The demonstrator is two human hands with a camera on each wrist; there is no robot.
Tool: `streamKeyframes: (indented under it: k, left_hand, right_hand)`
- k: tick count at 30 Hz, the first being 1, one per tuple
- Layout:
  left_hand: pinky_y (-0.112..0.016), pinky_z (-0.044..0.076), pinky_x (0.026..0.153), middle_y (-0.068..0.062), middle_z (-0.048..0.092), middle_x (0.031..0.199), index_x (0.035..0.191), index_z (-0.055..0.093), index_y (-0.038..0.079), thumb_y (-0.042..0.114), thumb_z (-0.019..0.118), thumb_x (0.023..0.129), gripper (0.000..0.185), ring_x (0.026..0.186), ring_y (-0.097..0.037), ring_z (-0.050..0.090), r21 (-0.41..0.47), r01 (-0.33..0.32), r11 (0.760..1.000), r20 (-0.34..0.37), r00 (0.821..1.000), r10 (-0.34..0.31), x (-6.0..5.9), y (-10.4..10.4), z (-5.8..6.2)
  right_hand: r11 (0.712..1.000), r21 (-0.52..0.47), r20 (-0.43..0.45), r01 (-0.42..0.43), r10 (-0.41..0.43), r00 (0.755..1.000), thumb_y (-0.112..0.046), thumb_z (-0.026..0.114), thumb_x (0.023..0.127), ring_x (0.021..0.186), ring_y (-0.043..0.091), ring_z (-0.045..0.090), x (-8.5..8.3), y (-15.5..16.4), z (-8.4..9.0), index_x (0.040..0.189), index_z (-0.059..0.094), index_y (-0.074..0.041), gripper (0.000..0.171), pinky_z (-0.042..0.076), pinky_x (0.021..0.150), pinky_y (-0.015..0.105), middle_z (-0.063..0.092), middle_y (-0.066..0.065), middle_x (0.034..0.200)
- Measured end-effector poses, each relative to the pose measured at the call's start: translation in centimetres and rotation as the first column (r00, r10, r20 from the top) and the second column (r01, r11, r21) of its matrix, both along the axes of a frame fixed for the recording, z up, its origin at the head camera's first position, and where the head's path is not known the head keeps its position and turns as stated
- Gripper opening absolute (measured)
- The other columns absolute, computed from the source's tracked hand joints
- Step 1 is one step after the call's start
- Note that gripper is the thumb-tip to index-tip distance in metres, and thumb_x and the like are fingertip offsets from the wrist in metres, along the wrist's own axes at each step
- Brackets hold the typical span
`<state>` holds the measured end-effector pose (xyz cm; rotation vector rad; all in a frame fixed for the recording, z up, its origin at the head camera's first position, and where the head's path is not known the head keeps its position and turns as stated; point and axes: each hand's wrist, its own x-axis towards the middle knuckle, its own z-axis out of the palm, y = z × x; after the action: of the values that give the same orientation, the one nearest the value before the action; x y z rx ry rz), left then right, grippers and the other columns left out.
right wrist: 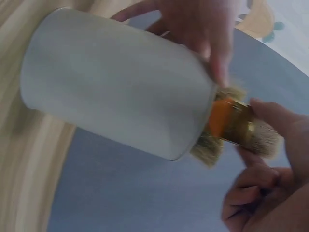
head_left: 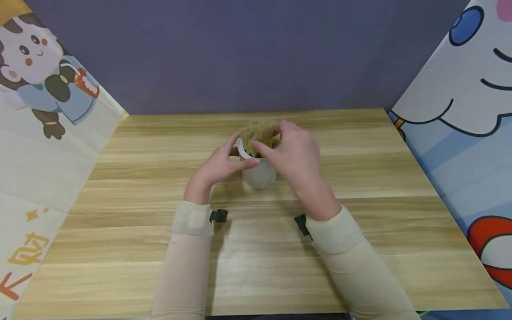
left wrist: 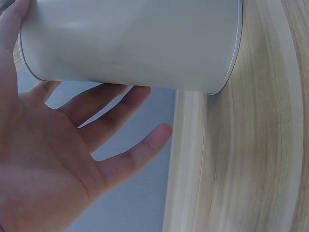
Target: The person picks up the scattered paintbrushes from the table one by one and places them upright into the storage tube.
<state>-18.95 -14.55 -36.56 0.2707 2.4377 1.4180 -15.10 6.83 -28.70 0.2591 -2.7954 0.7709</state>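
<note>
Closest to the lens in the head view are two pale sleeves [head_left: 188, 266] entering from the bottom edge, each with a small black clip at the wrist. The left hand [head_left: 218, 166] reaches up to the middle of the frame and steadies a white cup [head_left: 260, 175]: the thumb lies along the cup's near side, and in the left wrist view the fingers [left wrist: 120, 104] are straight and spread, resting under the cup wall rather than curled round it. The right hand [head_left: 296, 153] comes in from the lower right and hovers over the cup mouth, its fingertips pinching the bristle end of a brush [right wrist: 236, 125] with an orange body and a brass-coloured ferrule.

The cup stands on the wooden table [head_left: 360, 249] a little above the frame centre, holding several brushes bristle-up; their tan tufts [head_left: 259, 132] fan out above the rim. How many are inside cannot be told.

Bare wood spreads widely to the left, right and bottom of the cup. The table's far edge meets a plain purple wall at the top of the frame; cartoon-printed panels [head_left: 48, 133] close in the left and right sides.
</note>
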Motion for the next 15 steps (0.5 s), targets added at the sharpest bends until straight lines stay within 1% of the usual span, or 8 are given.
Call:
streamKeyframes:
  k: [2, 3, 5, 7, 9, 12, 13, 15]
  left_hand:
    - [-0.059, 0.041, 0.122, -0.014, 0.054, 0.158, 0.170, 0.013, 0.043, 0.063, 0.081, 0.087, 0.110, 0.150, -0.028, 0.050, 0.000, 0.002, 1.000, -0.002, 1.000, -0.002, 0.0, 0.0, 0.0]
    - [-0.059, 0.040, 0.122, -0.014, 0.054, 0.159, 0.170, 0.013, 0.042, 0.063, 0.081, 0.087, 0.110, 0.150, -0.028, 0.049, -0.005, 0.003, 1.000, -0.002, 1.000, -0.003, 0.0, 0.0, 0.0]
    - [-0.059, 0.040, 0.123, -0.014, 0.053, 0.159, 0.171, 0.012, 0.042, 0.063, 0.081, 0.087, 0.110, 0.151, -0.028, 0.049, -0.012, 0.004, 1.000, 0.000, 1.000, -0.004, -0.1, 0.1, 0.0]
    - [-0.060, 0.040, 0.123, -0.014, 0.052, 0.160, 0.171, 0.012, 0.042, 0.064, 0.081, 0.087, 0.111, 0.151, -0.028, 0.048, -0.019, 0.003, 1.000, -0.002, 1.000, -0.003, -0.1, 0.1, 0.0]
    - [-0.060, 0.040, 0.122, -0.014, 0.052, 0.160, 0.171, 0.013, 0.041, 0.064, 0.081, 0.086, 0.111, 0.150, -0.027, 0.049, -0.018, -0.001, 1.000, -0.008, 1.000, 0.001, -0.2, 0.1, 0.0]
    - [-0.059, 0.042, 0.121, -0.013, 0.055, 0.158, 0.170, 0.017, 0.041, 0.061, 0.083, 0.086, 0.108, 0.148, -0.026, 0.052, 0.006, -0.003, 1.000, -0.019, 1.000, 0.003, -0.2, 0.1, 0.0]
    - [-0.059, 0.043, 0.120, -0.013, 0.056, 0.157, 0.170, 0.018, 0.041, 0.060, 0.084, 0.086, 0.108, 0.147, -0.026, 0.052, 0.016, -0.005, 1.000, -0.021, 1.000, 0.005, -0.2, 0.1, 0.0]
    - [-0.058, 0.044, 0.120, -0.012, 0.056, 0.157, 0.170, 0.018, 0.039, 0.059, 0.084, 0.086, 0.108, 0.147, -0.025, 0.053, 0.028, -0.001, 1.000, -0.019, 1.000, 0.002, -0.1, 0.1, 0.0]
  right_hand:
    - [0.996, 0.084, 0.055, 0.003, -0.007, 0.998, -0.061, 0.079, 0.090, 0.078, 0.027, 0.069, -0.1, 0.0, -0.2, 0.110, 0.070, -0.010, 0.056, 0.055, 0.066, 0.042, 0.074, 0.007, 0.097]
    - [0.994, 0.109, 0.076, 0.003, -0.012, 0.997, -0.063, 0.078, 0.091, 0.077, 0.027, 0.069, -0.1, 0.0, -0.3, 0.111, 0.069, -0.010, 0.057, 0.055, 0.065, 0.042, 0.074, 0.006, 0.099]
    - [0.994, 0.109, 0.083, 0.006, -0.015, 0.996, -0.063, 0.077, 0.091, 0.083, 0.028, 0.070, -0.1, 0.2, -0.3, 0.115, 0.070, -0.011, 0.057, 0.056, 0.066, 0.042, 0.075, 0.006, 0.106]
    - [0.998, 0.059, 0.016, -0.010, 0.009, 1.000, -0.058, 0.078, 0.093, 0.090, 0.029, 0.072, 0.0, 0.4, -0.1, 0.123, 0.071, -0.012, 0.056, 0.059, 0.071, 0.044, 0.075, 0.008, 0.118]
    - [0.999, 0.006, -0.097, -0.052, 0.053, 0.994, -0.050, 0.079, 0.095, 0.093, 0.029, 0.073, 0.0, 0.7, 0.1, 0.129, 0.073, -0.013, 0.051, 0.060, 0.074, 0.045, 0.075, 0.008, 0.122]
    - [0.991, -0.003, -0.243, -0.134, 0.130, 0.961, -0.037, 0.081, 0.096, 0.077, 0.027, 0.065, -0.1, 1.1, 0.2, 0.127, 0.078, -0.014, 0.039, 0.055, 0.066, 0.041, 0.072, 0.009, 0.104]
    - [0.988, 0.008, -0.269, -0.154, 0.150, 0.951, -0.034, 0.081, 0.097, 0.071, 0.025, 0.061, -0.1, 1.2, 0.1, 0.125, 0.080, -0.014, 0.035, 0.051, 0.063, 0.039, 0.069, 0.008, 0.096]
    - [0.984, 0.017, -0.283, -0.175, 0.172, 0.944, -0.031, 0.080, 0.097, 0.064, 0.022, 0.051, -0.2, 1.3, -0.1, 0.121, 0.082, -0.015, 0.029, 0.043, 0.058, 0.035, 0.064, 0.008, 0.086]
